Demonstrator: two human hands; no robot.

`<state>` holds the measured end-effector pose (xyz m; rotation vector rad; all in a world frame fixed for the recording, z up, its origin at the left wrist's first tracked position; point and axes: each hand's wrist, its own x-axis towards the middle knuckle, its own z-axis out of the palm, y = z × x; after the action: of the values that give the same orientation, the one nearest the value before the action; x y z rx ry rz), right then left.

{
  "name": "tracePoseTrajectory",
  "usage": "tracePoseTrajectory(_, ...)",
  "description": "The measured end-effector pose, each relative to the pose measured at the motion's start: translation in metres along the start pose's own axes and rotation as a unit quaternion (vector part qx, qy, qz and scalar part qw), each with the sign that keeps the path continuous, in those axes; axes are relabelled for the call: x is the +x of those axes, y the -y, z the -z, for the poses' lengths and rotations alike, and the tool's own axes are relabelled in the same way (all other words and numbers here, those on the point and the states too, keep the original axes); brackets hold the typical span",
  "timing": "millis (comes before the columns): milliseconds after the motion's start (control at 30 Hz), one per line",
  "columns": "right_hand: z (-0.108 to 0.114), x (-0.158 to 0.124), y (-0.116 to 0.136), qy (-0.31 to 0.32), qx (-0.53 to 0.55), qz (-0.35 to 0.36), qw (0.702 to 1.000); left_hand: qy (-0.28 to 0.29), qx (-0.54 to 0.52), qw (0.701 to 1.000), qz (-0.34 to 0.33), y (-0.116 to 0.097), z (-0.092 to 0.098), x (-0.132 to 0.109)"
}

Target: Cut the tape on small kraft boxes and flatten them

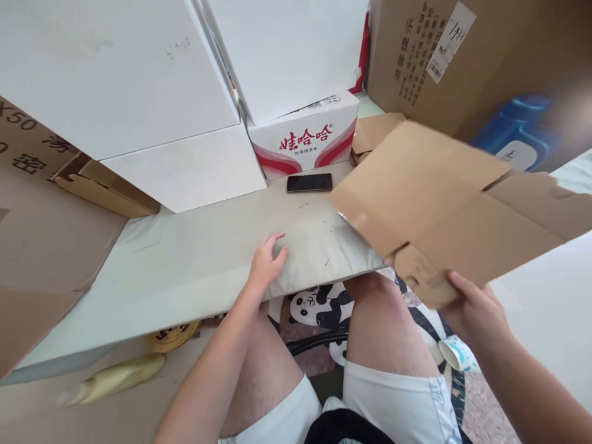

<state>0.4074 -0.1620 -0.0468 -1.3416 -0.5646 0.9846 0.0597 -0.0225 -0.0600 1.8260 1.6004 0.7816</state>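
Note:
A brown cardboard piece point(444, 185), unfolded flat with creases, slots and flaps, is gripped near its lower corner by my right hand point(478, 308). It hangs tilted above the right part of the table, over my right knee. My left hand point(269, 259) rests by the front edge of the pale covered table point(203, 246), thumb and fingers apart with nothing in them. Beyond it a black phone point(309, 182) lies flat in front of a white and red water carton point(305, 139).
White boxes point(185, 166) stand along the back. Large brown cartons stand at the left point(41, 246) and back right point(416, 61). A blue bottle point(518, 132) is at the right, partly behind the cardboard. Under the table lie a yellowish bottle-like object point(123, 376) and a tape roll point(173, 336).

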Motion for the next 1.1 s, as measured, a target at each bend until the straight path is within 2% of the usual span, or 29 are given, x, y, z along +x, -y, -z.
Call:
tracePoseTrajectory(67, -0.023, 0.017, 0.008, 0.033, 0.03, 0.045, 0.998, 0.022, 0.067, 0.997, -0.03, 0.004, -0.01, 0.003)
tracePoseTrajectory(233, -0.074, 0.077, 0.015, 0.039, 0.078, 0.125, 0.988, 0.022, 0.199, 0.977, -0.076, 0.006, -0.029, -0.003)
tracePoseTrajectory(400, -0.102, 0.142, 0.024, 0.063, 0.025, 0.203, 0.977, 0.032, 0.245, 0.966, -0.078, 0.003, -0.031, -0.007)
tracePoseTrajectory(467, -0.113, 0.164, 0.033, 0.039, 0.02, 0.221, 0.974, 0.033, 0.26, 0.962, -0.071, 0.002, -0.031, -0.007)
tracePoseTrajectory(567, -0.132, 0.197, 0.05, -0.027, -0.012, 0.213, 0.977, 0.033, 0.281, 0.957, -0.064, 0.001, -0.032, -0.008)
tracePoseTrajectory(633, -0.143, 0.218, 0.059, -0.047, -0.066, 0.173, 0.982, 0.034, 0.291, 0.954, -0.064, 0.001, -0.032, -0.008)
tracePoseTrajectory(700, -0.149, 0.234, 0.061, -0.036, -0.146, 0.102, 0.983, 0.035, 0.297, 0.952, -0.064, 0.001, -0.032, -0.008)
tracePoseTrajectory(800, -0.143, 0.232, 0.043, -0.009, -0.252, 0.014, 0.968, 0.031, 0.296, 0.953, -0.062, 0.002, -0.033, -0.008)
tracePoseTrajectory(867, -0.131, 0.215, 0.021, -0.008, -0.306, 0.013, 0.952, 0.026, 0.293, 0.954, -0.063, 0.003, -0.033, -0.008)
tracePoseTrajectory(1000, -0.107, 0.175, -0.018, -0.02, -0.381, 0.094, 0.92, 0.024, 0.29, 0.954, -0.07, 0.003, -0.035, -0.008)
tracePoseTrajectory(1100, -0.102, 0.165, -0.029, -0.068, -0.416, 0.162, 0.892, 0.024, 0.289, 0.955, -0.069, 0.003, -0.037, -0.009)
